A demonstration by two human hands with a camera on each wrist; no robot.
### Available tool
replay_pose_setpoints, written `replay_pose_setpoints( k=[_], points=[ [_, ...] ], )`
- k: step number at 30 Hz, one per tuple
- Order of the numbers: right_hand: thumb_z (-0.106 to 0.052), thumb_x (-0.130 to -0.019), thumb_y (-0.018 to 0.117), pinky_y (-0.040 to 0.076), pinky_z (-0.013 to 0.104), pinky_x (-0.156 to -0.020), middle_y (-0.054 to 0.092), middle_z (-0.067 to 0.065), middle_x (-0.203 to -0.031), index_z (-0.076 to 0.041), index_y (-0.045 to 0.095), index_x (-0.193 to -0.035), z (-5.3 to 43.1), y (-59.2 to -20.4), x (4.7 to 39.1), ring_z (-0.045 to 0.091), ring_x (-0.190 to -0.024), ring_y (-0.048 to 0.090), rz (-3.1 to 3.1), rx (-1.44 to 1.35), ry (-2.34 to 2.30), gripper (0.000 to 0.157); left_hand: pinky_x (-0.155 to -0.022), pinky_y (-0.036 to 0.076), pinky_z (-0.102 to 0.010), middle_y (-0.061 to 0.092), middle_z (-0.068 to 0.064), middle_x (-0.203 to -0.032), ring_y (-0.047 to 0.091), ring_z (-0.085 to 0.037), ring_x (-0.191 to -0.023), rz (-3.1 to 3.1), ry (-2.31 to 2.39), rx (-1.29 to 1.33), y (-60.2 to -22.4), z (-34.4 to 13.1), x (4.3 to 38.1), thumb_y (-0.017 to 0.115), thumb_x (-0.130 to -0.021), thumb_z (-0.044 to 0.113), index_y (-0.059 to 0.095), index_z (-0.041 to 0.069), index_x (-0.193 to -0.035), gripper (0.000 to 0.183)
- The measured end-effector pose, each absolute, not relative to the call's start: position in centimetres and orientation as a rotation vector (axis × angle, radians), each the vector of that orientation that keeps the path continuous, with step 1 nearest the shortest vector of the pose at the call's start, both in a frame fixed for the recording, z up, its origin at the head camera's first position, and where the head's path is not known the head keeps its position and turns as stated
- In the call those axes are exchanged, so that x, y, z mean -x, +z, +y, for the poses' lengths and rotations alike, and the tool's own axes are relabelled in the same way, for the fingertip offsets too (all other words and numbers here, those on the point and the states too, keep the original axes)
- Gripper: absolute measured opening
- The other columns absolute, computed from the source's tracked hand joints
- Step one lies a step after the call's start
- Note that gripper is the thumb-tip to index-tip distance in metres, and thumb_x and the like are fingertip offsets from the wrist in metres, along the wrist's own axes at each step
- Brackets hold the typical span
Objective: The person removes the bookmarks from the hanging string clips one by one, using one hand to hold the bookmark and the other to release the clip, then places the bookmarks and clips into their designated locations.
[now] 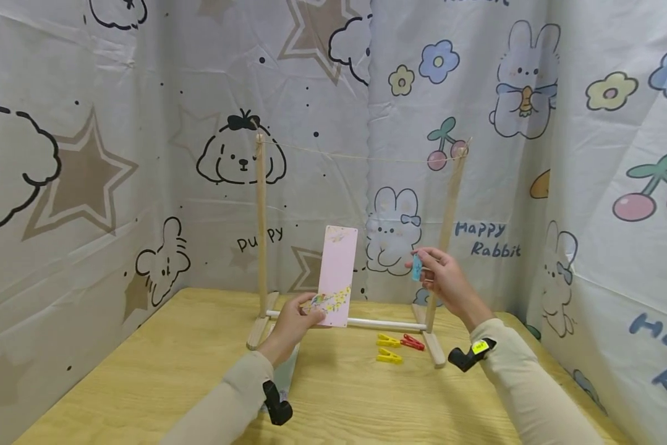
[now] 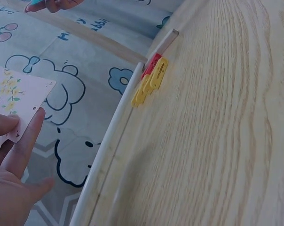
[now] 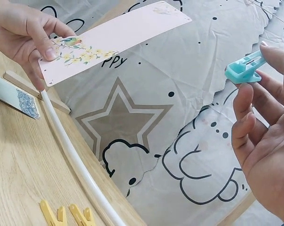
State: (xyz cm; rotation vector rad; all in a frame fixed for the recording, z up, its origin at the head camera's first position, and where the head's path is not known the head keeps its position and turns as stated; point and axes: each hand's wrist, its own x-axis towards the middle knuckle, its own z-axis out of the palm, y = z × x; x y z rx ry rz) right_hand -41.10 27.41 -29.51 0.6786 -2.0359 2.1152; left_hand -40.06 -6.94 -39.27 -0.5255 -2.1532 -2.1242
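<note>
My left hand (image 1: 298, 316) pinches the lower left edge of a pink bookmark-like card (image 1: 337, 262) printed with yellow flowers, a bird and small corner holes. The card is held upright above the table, in front of the wooden frame. To the right, my right hand (image 1: 447, 281) holds a turquoise clothespin (image 3: 245, 68) between thumb and fingers, near the frame's right post. A thin string (image 1: 361, 158) runs between the tops of the two posts, above both hands. Card and clothespin are apart, and neither touches the string.
Two yellow clothespins (image 1: 389, 355) and a red clothespin (image 1: 413, 342) lie on the table (image 1: 199, 358) near the right foot. A white rod (image 1: 391, 323) joins the posts low down. A pale green card (image 3: 15, 96) lies at the left, partly under my left arm. Patterned curtains surround the table.
</note>
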Motion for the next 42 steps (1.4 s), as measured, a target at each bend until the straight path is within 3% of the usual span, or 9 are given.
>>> replay_pose_setpoints(
  k=[6,11,20,28,42],
  points=[
    [-0.028,-0.112,0.051,0.049,0.022,-0.062,0.072,0.005,-0.106,-0.012,0.062,-0.123,27.5,-30.1,40.7,0.011,-0.075,0.061,-2.071,-0.773,2.163,0.023,-0.066,0.047,-0.027,0.066,-0.014,-0.108,0.059,-0.016,-0.081,-2.106,-2.158,0.531,-39.9,-7.8,40.2,0.067,-0.098,-0.002,0.058,-0.002,-0.141,0.045],
    [-0.026,-0.112,0.048,0.049,0.022,-0.063,0.071,0.005,-0.107,-0.012,0.063,-0.121,27.8,-31.0,40.5,0.010,-0.078,0.061,-2.089,-0.784,2.143,0.022,-0.081,0.055,-0.035,0.068,-0.015,-0.112,0.066,-0.019,-0.090,-2.104,-2.146,0.554,-40.4,-8.3,40.2,0.065,-0.098,-0.004,0.057,-0.004,-0.141,0.044],
    [-0.029,-0.112,0.049,0.052,0.025,-0.068,0.071,0.005,-0.111,-0.014,0.062,-0.122,28.1,-32.5,40.6,0.014,-0.084,0.063,-2.161,-0.755,2.093,0.022,-0.074,0.054,-0.028,0.067,-0.015,-0.115,0.065,-0.021,-0.091,-2.144,-2.104,0.582,-40.2,-9.1,39.4,0.066,-0.098,-0.002,0.058,-0.001,-0.141,0.043],
    [-0.032,-0.110,0.054,0.053,0.025,-0.069,0.072,0.004,-0.109,-0.011,0.062,-0.121,27.7,-32.8,40.1,0.014,-0.084,0.064,-2.196,-0.660,2.036,0.025,-0.078,0.055,-0.032,0.069,-0.015,-0.112,0.068,-0.021,-0.089,-2.154,-2.097,0.592,-40.7,-9.8,39.1,0.066,-0.097,-0.002,0.060,-0.001,-0.137,0.040],
    [-0.036,-0.108,0.058,0.054,0.028,-0.070,0.074,0.003,-0.111,-0.004,0.059,-0.133,28.0,-32.6,39.6,0.016,-0.087,0.062,-2.331,-0.522,1.831,0.041,-0.081,0.054,-0.034,0.070,-0.015,-0.112,0.068,-0.022,-0.093,-2.165,-2.098,0.525,-40.6,-10.7,38.2,0.065,-0.096,-0.003,0.059,-0.002,-0.138,0.042]
  ],
)
